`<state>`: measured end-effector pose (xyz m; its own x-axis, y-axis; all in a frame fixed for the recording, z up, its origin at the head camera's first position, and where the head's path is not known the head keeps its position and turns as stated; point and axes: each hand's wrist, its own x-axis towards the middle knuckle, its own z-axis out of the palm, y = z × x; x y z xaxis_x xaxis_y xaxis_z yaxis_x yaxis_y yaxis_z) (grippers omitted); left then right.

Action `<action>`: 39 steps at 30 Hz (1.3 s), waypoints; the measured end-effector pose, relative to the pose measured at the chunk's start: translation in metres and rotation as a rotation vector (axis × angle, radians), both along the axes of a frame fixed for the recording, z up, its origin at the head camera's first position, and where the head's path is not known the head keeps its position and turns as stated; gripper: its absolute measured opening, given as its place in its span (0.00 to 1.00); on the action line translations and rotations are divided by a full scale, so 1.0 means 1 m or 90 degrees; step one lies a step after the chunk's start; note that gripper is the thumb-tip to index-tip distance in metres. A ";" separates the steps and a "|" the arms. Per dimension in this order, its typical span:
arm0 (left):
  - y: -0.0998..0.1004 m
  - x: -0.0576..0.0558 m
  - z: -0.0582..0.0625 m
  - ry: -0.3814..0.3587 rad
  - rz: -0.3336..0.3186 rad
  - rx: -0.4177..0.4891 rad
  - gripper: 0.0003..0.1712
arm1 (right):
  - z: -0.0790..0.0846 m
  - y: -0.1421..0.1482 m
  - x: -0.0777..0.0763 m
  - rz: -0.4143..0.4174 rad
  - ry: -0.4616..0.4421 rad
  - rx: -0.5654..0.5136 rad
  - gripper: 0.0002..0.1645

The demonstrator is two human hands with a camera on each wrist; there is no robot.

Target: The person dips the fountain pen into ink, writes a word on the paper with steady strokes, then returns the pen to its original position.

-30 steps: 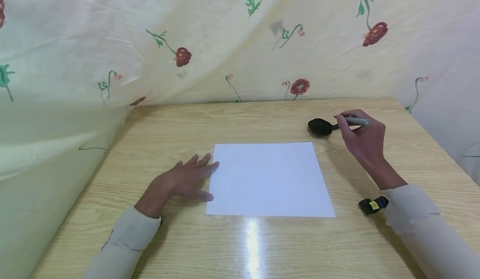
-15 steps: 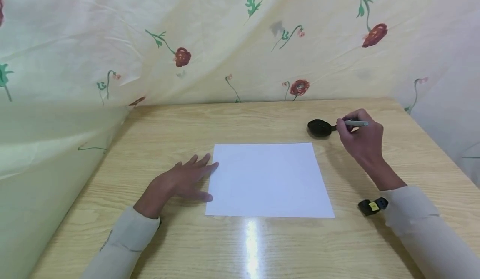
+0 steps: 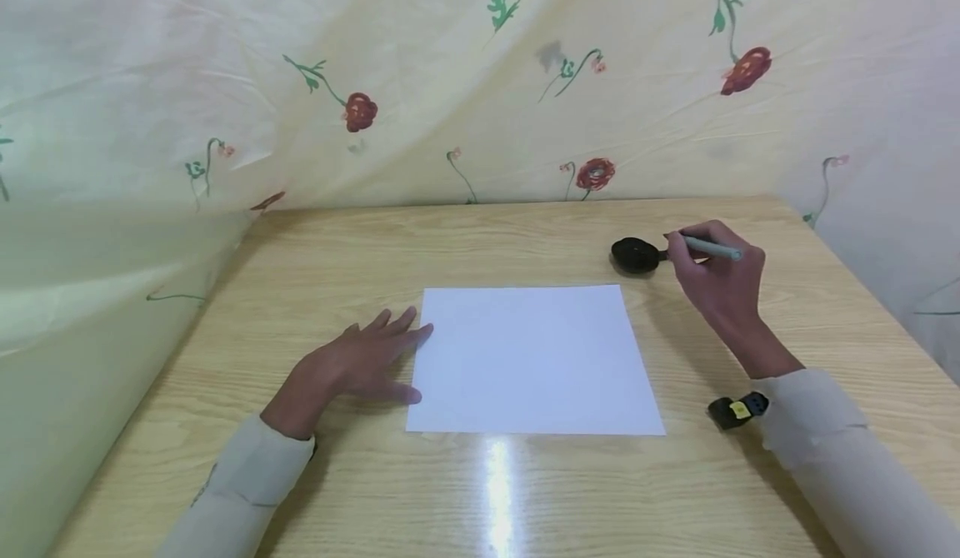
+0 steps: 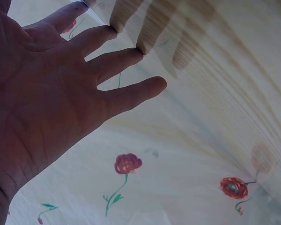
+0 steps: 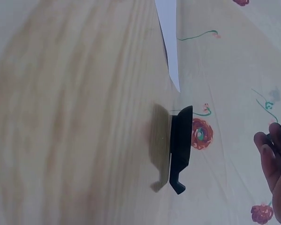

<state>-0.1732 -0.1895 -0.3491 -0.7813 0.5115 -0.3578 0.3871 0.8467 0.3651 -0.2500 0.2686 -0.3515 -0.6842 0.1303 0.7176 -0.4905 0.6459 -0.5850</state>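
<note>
Left hand (image 3: pixel 362 362) spread wide, touching the white paper (image 3: pixel 534 362), and the right hand (image 3: pixel 722 279) pinches a grey pen (image 3: pixel 711 247) above the table (image 3: pixel 405 491) (black spoon (image 3: pixel 634 256) nearby)!

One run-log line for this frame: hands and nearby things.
left hand: spread, at left edge of white paper | right hand: holds grey pen above table | black spoon-like object: on table near paper's far-right corner

Worn equipment: creased off-white fabric sleeves (image 3: pixel 862 466).
At right cuff (image 3: pixel 802 400): small black block-shaped device (image 3: pixel 723 413), yellow square label (image 3: pixel 740 410). Left sleeve (image 3: pixel 240 483): thin dark marking (image 3: pixel 202 486), illegible from here.
</note>
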 end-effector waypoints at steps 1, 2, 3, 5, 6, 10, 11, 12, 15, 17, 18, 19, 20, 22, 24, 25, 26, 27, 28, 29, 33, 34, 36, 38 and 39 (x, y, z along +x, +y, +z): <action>0.000 0.000 0.000 0.000 0.000 0.000 0.54 | 0.000 0.000 -0.001 -0.001 0.005 -0.003 0.07; 0.000 0.000 0.000 0.001 -0.001 -0.001 0.54 | 0.000 0.000 -0.001 -0.005 0.008 0.000 0.07; 0.001 0.000 0.000 0.000 -0.001 -0.001 0.54 | 0.000 -0.001 -0.002 -0.010 0.010 0.006 0.07; 0.001 0.000 0.000 -0.001 0.001 -0.003 0.54 | 0.001 -0.002 -0.003 -0.025 0.010 0.024 0.09; 0.002 0.000 0.001 -0.003 0.002 -0.004 0.54 | 0.001 -0.003 -0.004 -0.040 0.007 0.036 0.10; 0.002 0.000 0.001 -0.007 0.004 -0.004 0.54 | 0.001 -0.004 -0.007 -0.058 -0.016 0.059 0.11; 0.002 0.000 0.001 -0.007 0.003 -0.004 0.54 | 0.001 -0.004 -0.008 -0.062 -0.026 0.061 0.11; 0.002 0.000 0.001 -0.007 0.003 -0.005 0.54 | 0.001 -0.004 -0.009 -0.066 -0.039 0.066 0.11; 0.002 0.000 0.000 -0.004 0.002 -0.006 0.53 | 0.000 -0.003 -0.012 -0.068 -0.078 0.074 0.10; 0.002 0.000 0.000 -0.003 0.001 -0.007 0.53 | -0.001 -0.002 -0.014 -0.068 -0.106 0.075 0.10; 0.002 0.000 0.000 -0.002 0.001 -0.007 0.53 | -0.002 -0.002 -0.015 -0.069 -0.121 0.076 0.10; 0.002 0.000 0.000 -0.003 0.001 -0.007 0.53 | -0.002 -0.001 -0.016 -0.067 -0.134 0.076 0.10; 0.002 0.000 0.001 -0.003 0.001 -0.006 0.53 | -0.003 -0.001 -0.016 -0.067 -0.150 0.075 0.10; 0.001 0.000 0.000 -0.004 0.002 -0.004 0.53 | -0.003 0.000 -0.018 -0.064 -0.181 0.082 0.11; 0.001 0.000 0.000 -0.005 0.003 -0.002 0.53 | -0.004 0.001 -0.019 -0.063 -0.212 0.092 0.12; 0.001 0.000 0.000 -0.005 0.003 -0.002 0.53 | -0.004 0.001 -0.020 -0.062 -0.225 0.100 0.13; 0.001 0.000 0.001 -0.006 0.003 -0.002 0.53 | -0.003 0.001 -0.020 -0.063 -0.237 0.108 0.14; 0.001 0.000 0.001 -0.007 0.004 -0.002 0.53 | -0.002 0.001 -0.021 -0.064 -0.250 0.118 0.15; 0.001 -0.001 0.001 -0.007 0.004 -0.002 0.53 | -0.002 0.001 -0.022 -0.065 -0.261 0.128 0.15; 0.001 -0.001 0.001 -0.008 0.005 -0.002 0.53 | 0.000 0.001 -0.023 -0.065 -0.268 0.138 0.16; 0.001 -0.002 0.003 -0.012 0.007 -0.002 0.54 | 0.003 0.002 -0.028 -0.056 -0.298 0.174 0.17; 0.001 -0.002 0.003 -0.013 0.007 -0.002 0.54 | 0.004 0.002 -0.029 -0.053 -0.306 0.182 0.17; 0.002 -0.003 0.004 -0.015 0.008 -0.003 0.54 | 0.005 0.002 -0.031 -0.048 -0.328 0.191 0.18; 0.002 -0.003 0.004 -0.016 0.010 -0.004 0.54 | 0.005 0.003 -0.033 -0.045 -0.350 0.198 0.19; 0.002 -0.003 0.005 -0.017 0.010 -0.004 0.54 | 0.005 0.003 -0.034 -0.045 -0.358 0.203 0.19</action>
<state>-0.1762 -0.1877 -0.3446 -0.7796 0.4970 -0.3810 0.3640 0.8547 0.3701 -0.2841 0.2717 -0.3462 -0.9642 0.0280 0.2636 -0.1158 0.8500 -0.5140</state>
